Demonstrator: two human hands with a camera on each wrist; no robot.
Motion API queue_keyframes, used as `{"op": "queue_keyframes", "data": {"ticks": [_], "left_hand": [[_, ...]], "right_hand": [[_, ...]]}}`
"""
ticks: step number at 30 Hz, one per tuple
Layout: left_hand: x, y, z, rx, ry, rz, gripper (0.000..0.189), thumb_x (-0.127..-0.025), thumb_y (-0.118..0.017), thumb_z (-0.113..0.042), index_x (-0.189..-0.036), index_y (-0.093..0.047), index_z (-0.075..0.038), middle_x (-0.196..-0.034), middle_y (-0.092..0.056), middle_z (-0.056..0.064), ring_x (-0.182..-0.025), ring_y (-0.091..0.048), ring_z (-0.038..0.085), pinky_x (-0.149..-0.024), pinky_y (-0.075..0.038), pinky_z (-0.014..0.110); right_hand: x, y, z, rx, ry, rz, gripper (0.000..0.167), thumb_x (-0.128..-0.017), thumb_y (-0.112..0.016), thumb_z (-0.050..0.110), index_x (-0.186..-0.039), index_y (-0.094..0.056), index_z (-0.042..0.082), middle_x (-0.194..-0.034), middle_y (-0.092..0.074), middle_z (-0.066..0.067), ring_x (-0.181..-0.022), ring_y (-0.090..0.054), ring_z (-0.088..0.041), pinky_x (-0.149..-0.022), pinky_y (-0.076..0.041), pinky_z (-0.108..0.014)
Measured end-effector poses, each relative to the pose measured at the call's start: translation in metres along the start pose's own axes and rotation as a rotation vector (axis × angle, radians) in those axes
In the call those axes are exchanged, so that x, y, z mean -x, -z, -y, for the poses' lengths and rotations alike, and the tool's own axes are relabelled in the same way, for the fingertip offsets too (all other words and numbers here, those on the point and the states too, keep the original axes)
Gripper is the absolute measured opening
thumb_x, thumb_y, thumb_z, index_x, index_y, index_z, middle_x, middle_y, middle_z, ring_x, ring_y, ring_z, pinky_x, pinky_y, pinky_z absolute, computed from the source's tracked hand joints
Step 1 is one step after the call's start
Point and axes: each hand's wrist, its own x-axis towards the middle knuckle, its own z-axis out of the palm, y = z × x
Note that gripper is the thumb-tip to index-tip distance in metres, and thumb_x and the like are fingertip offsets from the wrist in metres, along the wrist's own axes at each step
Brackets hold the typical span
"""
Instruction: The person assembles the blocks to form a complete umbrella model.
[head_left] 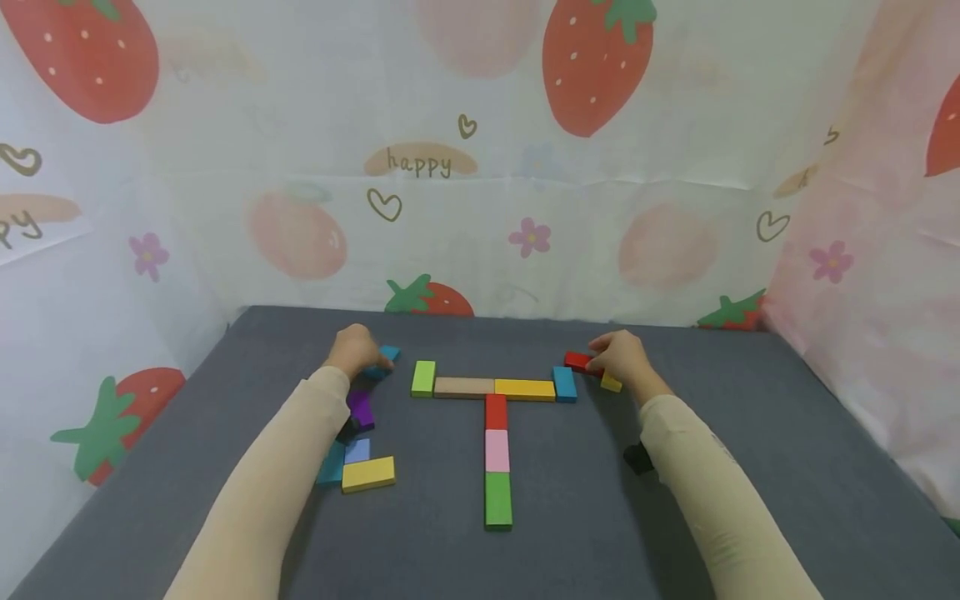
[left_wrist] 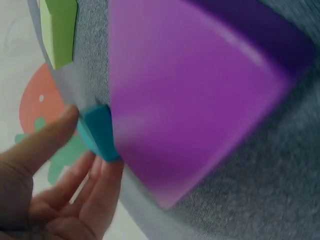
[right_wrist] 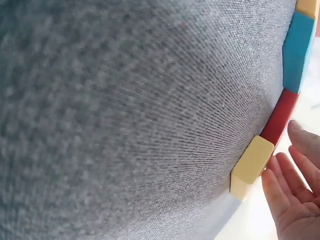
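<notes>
My left hand (head_left: 356, 350) pinches a blue block (head_left: 381, 363) at the back left, thumb on one side and fingers on the other. In the left wrist view a purple block (left_wrist: 190, 90) fills the middle, nearer the camera than the blue one. On the right, my right hand (head_left: 621, 357) is at a red block (head_left: 577, 361), with a small yellow block (head_left: 611, 382) below the fingers. Thumb and fingers look parted in the right wrist view, beside the red block (right_wrist: 281, 117) and the yellow block (right_wrist: 254, 160); nothing shows between them.
A T of blocks lies mid-table: tan (head_left: 465, 387) and yellow (head_left: 525, 390) across, red (head_left: 496, 412), pink (head_left: 497, 450) and green (head_left: 498, 500) down. Light green (head_left: 423, 379) and blue (head_left: 565, 384) blocks flank the bar. Beneath the left forearm lie several blocks, one yellow (head_left: 368, 475).
</notes>
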Motion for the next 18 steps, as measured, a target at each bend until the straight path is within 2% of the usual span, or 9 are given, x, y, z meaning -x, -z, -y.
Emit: {"op": "queue_keyframes", "data": {"ticks": [3, 8, 15, 18], "left_hand": [[-0.001, 0.002, -0.002, 0.021, 0.002, 0.051, 0.039, -0.085, -0.078, -0.014, -0.112, -0.066, 0.01, -0.128, -0.061, 0.027, -0.109, -0.063, 0.036, -0.096, -0.054, 0.044], [-0.002, 0.005, -0.004, 0.053, 0.022, 0.1, 0.042, -0.084, -0.076, -0.008, -0.12, -0.062, 0.01, -0.129, -0.059, 0.027, -0.103, -0.067, 0.034, -0.089, -0.058, 0.04], [-0.015, -0.002, -0.004, 0.027, -0.024, 0.047, 0.036, -0.081, -0.079, -0.009, -0.11, -0.067, 0.01, -0.124, -0.065, 0.025, -0.079, -0.065, 0.018, -0.077, -0.056, 0.03], [-0.021, -0.005, -0.007, 0.027, -0.03, 0.028, 0.036, -0.081, -0.08, -0.01, -0.11, -0.069, 0.009, -0.122, -0.067, 0.024, -0.077, -0.064, 0.017, -0.075, -0.057, 0.029]], "right_hand": [[-0.002, -0.002, -0.001, 0.043, -0.002, 0.009, 0.04, -0.089, -0.07, 0.005, -0.128, -0.064, -0.003, -0.133, -0.061, -0.025, -0.114, -0.06, -0.036, -0.093, -0.055, -0.044], [-0.001, -0.003, -0.002, 0.134, 0.017, -0.011, 0.038, -0.088, -0.07, 0.001, -0.125, -0.066, -0.005, -0.128, -0.064, -0.026, -0.11, -0.062, -0.037, -0.087, -0.056, -0.042], [-0.001, -0.002, -0.005, 0.195, -0.029, -0.02, 0.033, -0.089, -0.072, 0.006, -0.121, -0.07, -0.001, -0.124, -0.066, -0.023, -0.103, -0.062, -0.032, -0.082, -0.055, -0.039], [-0.001, -0.001, -0.006, 0.218, -0.029, -0.031, 0.033, -0.089, -0.072, 0.008, -0.121, -0.07, 0.0, -0.123, -0.067, -0.022, -0.103, -0.063, -0.032, -0.081, -0.055, -0.039]]}}
